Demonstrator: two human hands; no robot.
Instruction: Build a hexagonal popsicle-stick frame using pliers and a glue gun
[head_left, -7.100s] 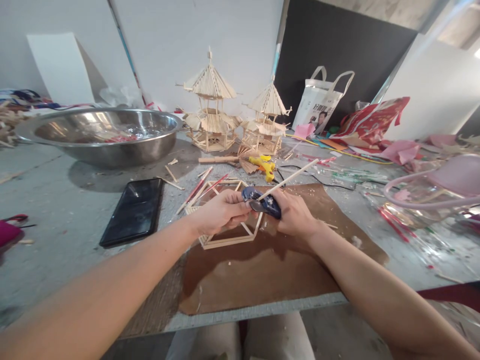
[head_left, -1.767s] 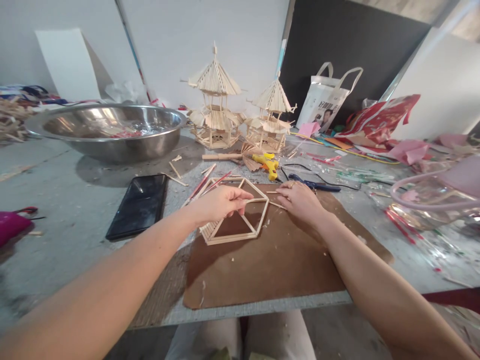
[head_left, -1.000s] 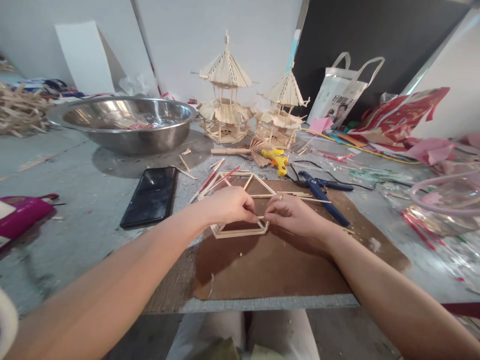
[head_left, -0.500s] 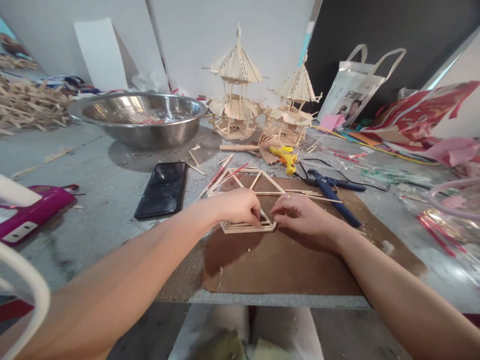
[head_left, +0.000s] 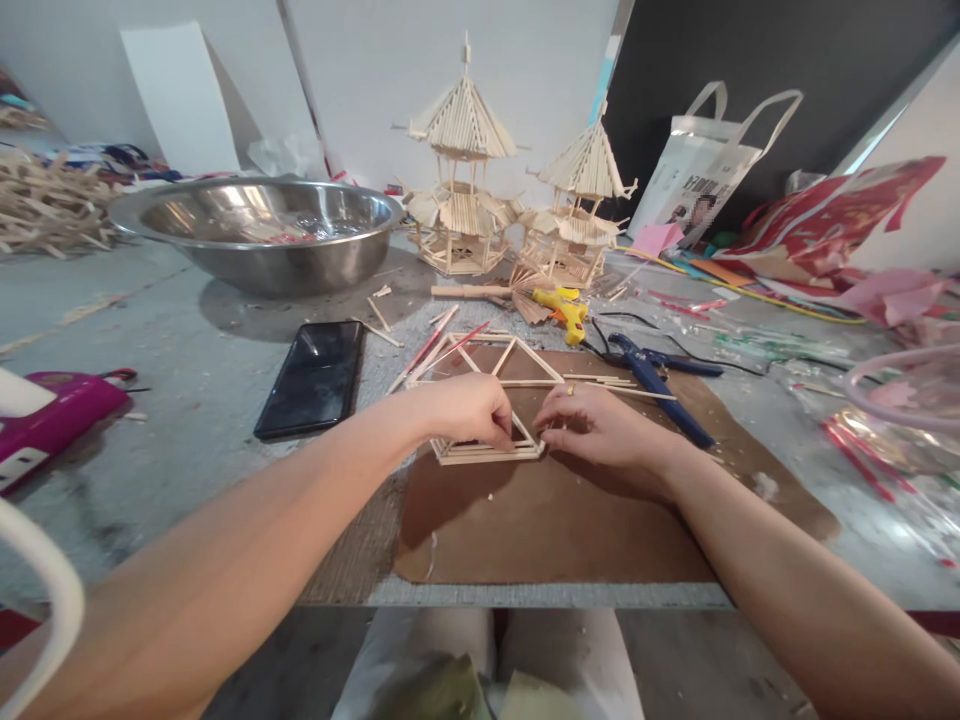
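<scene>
A flat frame of thin wooden sticks (head_left: 487, 459), six-sided in outline with inner struts, lies on a brown board (head_left: 555, 530). My left hand (head_left: 480, 408) reaches over the middle of the frame. Its fingers are curled and pressed down near the front inner sticks; what they pinch is hidden. My right hand (head_left: 581, 425) is at the frame's right corner, thumb and fingertips close to it and curved with a gap between them. Several loose sticks (head_left: 615, 386) lie behind the right hand.
Blue pliers (head_left: 660, 385) and a yellow glue gun (head_left: 564, 312) lie beyond the right hand. A black phone (head_left: 311, 378) is at left, with a steel basin (head_left: 262, 240) behind. Two stick pagodas (head_left: 463, 150) stand at the back. A purple power strip (head_left: 60, 425) sits far left.
The view has shifted slightly, so the whole scene sits a little further left. Both hands keep nearly the same place at the frame, the left fingers still curled over it.
</scene>
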